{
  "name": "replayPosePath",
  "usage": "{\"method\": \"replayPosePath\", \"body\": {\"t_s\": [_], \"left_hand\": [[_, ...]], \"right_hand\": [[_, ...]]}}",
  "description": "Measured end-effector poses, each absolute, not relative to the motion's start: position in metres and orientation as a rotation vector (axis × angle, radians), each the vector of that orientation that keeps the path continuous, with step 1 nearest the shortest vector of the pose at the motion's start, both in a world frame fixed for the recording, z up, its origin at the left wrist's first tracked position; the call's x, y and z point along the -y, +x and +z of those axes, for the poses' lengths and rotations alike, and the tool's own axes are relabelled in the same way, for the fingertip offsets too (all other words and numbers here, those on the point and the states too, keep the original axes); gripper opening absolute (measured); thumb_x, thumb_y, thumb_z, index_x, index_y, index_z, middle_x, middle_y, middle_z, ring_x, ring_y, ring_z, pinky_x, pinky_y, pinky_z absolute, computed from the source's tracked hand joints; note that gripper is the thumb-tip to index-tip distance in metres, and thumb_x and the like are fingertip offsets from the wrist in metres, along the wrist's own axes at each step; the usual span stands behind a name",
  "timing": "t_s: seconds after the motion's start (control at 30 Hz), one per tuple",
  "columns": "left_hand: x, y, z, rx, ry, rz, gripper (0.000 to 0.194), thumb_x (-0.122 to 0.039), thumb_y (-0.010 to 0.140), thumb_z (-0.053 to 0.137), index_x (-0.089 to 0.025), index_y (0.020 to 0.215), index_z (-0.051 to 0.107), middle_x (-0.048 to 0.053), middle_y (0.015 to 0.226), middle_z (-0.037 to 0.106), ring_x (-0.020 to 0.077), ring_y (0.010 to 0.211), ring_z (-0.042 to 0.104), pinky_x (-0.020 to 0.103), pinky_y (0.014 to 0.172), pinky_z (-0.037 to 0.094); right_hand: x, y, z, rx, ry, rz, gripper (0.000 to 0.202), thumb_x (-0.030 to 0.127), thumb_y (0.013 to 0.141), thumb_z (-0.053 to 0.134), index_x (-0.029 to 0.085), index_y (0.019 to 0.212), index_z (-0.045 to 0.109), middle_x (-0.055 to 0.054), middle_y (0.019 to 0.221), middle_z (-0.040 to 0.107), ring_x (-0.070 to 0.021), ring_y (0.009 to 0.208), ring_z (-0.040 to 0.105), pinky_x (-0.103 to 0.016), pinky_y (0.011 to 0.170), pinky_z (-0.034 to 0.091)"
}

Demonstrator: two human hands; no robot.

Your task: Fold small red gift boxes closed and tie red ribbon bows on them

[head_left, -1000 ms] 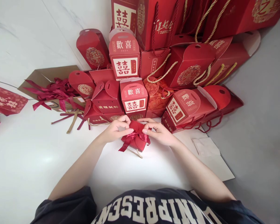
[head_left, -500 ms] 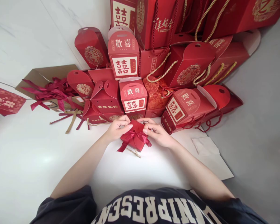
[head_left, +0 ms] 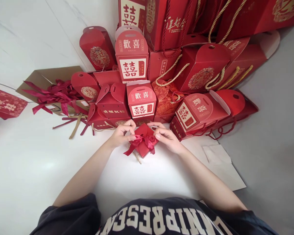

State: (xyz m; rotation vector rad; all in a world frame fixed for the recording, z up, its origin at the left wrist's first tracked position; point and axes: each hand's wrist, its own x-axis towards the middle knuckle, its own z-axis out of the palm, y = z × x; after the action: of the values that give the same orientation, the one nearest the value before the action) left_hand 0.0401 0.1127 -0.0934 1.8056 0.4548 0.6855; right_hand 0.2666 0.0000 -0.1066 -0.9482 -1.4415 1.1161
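Observation:
A small red gift box (head_left: pixel 144 151) sits on the white table in front of me, its top flaps folded together. Across its top is a dark red satin ribbon bow (head_left: pixel 138 143) with tails hanging toward me. My left hand (head_left: pixel 123 134) is at the box's left side, thumb and forefinger pinching the bow's left loop. On the right, my right hand (head_left: pixel 167 138) pinches the right loop between thumb and fingers. A twisted gold cord (head_left: pixel 137 158) pokes out from beside the box on the near side.
Stacked red gift boxes (head_left: pixel 141 99) and bags with rope handles (head_left: pixel 166 29) stand close behind my hands. To the left, a cardboard box (head_left: pixel 34 88) holds dark red ribbons (head_left: pixel 60 93), with loose strips (head_left: pixel 75 126) before it. White paper (head_left: pixel 218 155) lies at right.
Both hands have moved from the box's edges onto the bow's loops, which are now drawn out sideways. The box has turned slightly, and the gold cord's visible end has shifted left.

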Motion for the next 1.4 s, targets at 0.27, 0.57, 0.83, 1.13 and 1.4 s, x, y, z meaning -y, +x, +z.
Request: {"method": "replayPosePath", "body": {"t_s": [0.27, 0.57, 0.83, 1.13, 1.4], "left_hand": [[-0.11, 0.039, -0.078, -0.493, 1.827, 0.541, 0.041, -0.04, 0.086, 0.064, -0.014, 0.053, 0.063, 0.002, 0.077, 0.045, 0.0139, 0.072, 0.047, 0.03, 0.069, 0.039], [-0.105, 0.044, -0.083, -0.541, 1.617, 0.49, 0.043, -0.033, 0.086, 0.065, -0.013, 0.049, 0.055, 0.0, 0.067, 0.044, 0.0104, 0.061, 0.043, 0.028, 0.06, 0.032], [-0.107, 0.042, -0.101, -0.477, 1.515, 0.539, 0.046, -0.037, 0.085, 0.064, -0.013, 0.048, 0.051, 0.001, 0.068, 0.043, 0.0109, 0.06, 0.043, 0.028, 0.059, 0.034], [-0.107, 0.042, -0.1, -0.501, 1.531, 0.562, 0.043, -0.039, 0.084, 0.065, -0.013, 0.05, 0.058, 0.001, 0.066, 0.046, 0.0101, 0.058, 0.043, 0.027, 0.057, 0.034], [-0.104, 0.038, -0.084, -0.548, 1.605, 0.376, 0.041, -0.039, 0.087, 0.064, -0.012, 0.056, 0.063, -0.001, 0.044, 0.049, 0.0067, 0.041, 0.041, 0.022, 0.044, 0.031]], "right_hand": [[0.0, 0.269, -0.1, 1.434, -0.941, 1.234, 0.025, 0.036, 0.095, 0.056, 0.02, 0.079, 0.067, -0.008, 0.143, 0.049, -0.0228, 0.132, 0.048, -0.039, 0.112, 0.034], [-0.002, 0.266, -0.107, 1.321, -0.918, 1.331, 0.033, 0.043, 0.09, 0.062, 0.018, 0.068, 0.062, -0.007, 0.143, 0.05, -0.0254, 0.132, 0.048, -0.04, 0.11, 0.033], [-0.002, 0.264, -0.113, 1.259, -0.859, 1.377, 0.032, 0.042, 0.088, 0.065, 0.018, 0.067, 0.061, -0.007, 0.143, 0.049, -0.0265, 0.131, 0.047, -0.042, 0.111, 0.032], [-0.002, 0.273, -0.101, 1.291, -1.115, 1.174, 0.03, 0.051, 0.089, 0.059, 0.022, 0.097, 0.063, -0.008, 0.125, 0.06, -0.0222, 0.115, 0.058, -0.035, 0.098, 0.043], [0.038, 0.284, -0.071, 1.652, -1.689, 0.987, 0.048, 0.057, 0.096, 0.04, 0.02, 0.07, 0.056, -0.001, 0.064, 0.059, -0.0162, 0.061, 0.055, -0.028, 0.062, 0.038]]}}
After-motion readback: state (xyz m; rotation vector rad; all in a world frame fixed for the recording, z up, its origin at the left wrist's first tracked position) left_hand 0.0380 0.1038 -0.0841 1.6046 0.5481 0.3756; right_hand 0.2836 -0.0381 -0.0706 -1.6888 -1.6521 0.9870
